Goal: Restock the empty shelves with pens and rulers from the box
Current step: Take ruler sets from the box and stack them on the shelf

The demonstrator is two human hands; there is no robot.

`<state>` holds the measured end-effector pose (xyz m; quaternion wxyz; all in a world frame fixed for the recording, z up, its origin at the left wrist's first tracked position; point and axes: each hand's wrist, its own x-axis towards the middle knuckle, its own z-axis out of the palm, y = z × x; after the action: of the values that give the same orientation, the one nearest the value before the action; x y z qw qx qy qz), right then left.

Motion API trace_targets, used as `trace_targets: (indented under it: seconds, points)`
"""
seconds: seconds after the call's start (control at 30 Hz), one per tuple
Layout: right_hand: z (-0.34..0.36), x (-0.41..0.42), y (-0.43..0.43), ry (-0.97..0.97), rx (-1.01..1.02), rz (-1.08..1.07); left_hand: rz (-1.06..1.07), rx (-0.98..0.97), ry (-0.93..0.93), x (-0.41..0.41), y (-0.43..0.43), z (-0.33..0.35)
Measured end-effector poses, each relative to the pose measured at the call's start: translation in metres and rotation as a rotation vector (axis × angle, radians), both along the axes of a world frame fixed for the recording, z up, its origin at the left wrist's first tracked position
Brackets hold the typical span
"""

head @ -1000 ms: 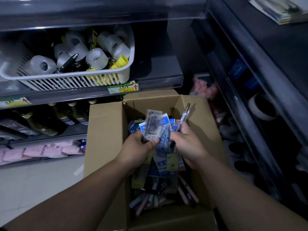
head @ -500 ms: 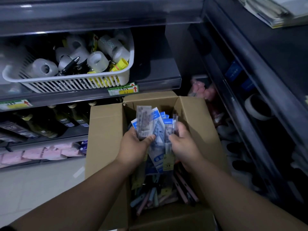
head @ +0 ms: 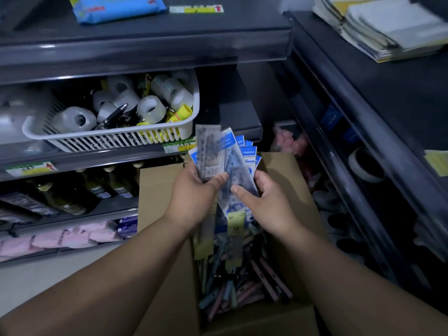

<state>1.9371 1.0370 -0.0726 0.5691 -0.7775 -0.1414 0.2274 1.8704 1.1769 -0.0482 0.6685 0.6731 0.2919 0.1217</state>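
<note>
Beside the white basket (head: 109, 139) of tape rolls on the shelf, the left hand (head: 194, 190) pinches a fan of packaged rulers (head: 223, 161), thumb in front. Their long axes stand upright over the far edge of the box (head: 155, 190), tops splaying rightward. The right hand (head: 269, 204) pinches the fan's right side. Pens (head: 242, 287) lie in the box's near end.

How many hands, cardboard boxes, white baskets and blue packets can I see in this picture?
Hands: 2, the left hand and the right hand, both holding ruler packs
Cardboard box: 1
White basket: 1
Blue packet: 1
Total: 5
</note>
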Motion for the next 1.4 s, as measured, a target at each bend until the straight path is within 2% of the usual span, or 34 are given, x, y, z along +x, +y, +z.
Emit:
trace_targets:
  seconds: [0.13, 0.3, 0.43, 0.53, 0.7, 0.87, 1.07, 1.2, 1.4]
  points:
    - [0.022, -0.001, -0.001, 0.051, 0.002, -0.008, -0.046, -0.275, -0.036, 0.008, 0.004, 0.017]
    - [0.024, -0.01, -0.002, 0.198, 0.062, -0.152, -0.123, -0.448, 0.122, 0.017, 0.003, 0.014]
    - [0.018, -0.018, -0.007, 0.174, 0.036, -0.247, -0.245, -0.35, 0.327, 0.013, -0.006, -0.004]
    - [0.006, -0.023, -0.007, 0.101, -0.051, -0.267, -0.303, -0.273, 0.372, 0.008, -0.013, -0.015]
    - [-0.009, -0.03, 0.002, 0.192, -0.135, -0.324, -0.375, -0.301, 0.383, 0.004, -0.017, -0.018]
    - [-0.018, -0.029, 0.003, 0.274, -0.166, -0.31, -0.328, -0.359, 0.412, -0.001, -0.018, -0.025]
    - [-0.046, -0.026, -0.003, 0.395, -0.162, -0.382, -0.224, -0.381, 0.537, -0.004, -0.014, -0.06]
    - [-0.056, -0.03, -0.004, 0.46, -0.151, -0.375, -0.155, -0.344, 0.522, -0.005, -0.019, -0.106]
    - [-0.047, -0.032, -0.002, 0.376, -0.153, -0.368, -0.24, -0.185, 0.39, -0.01, -0.024, -0.061]
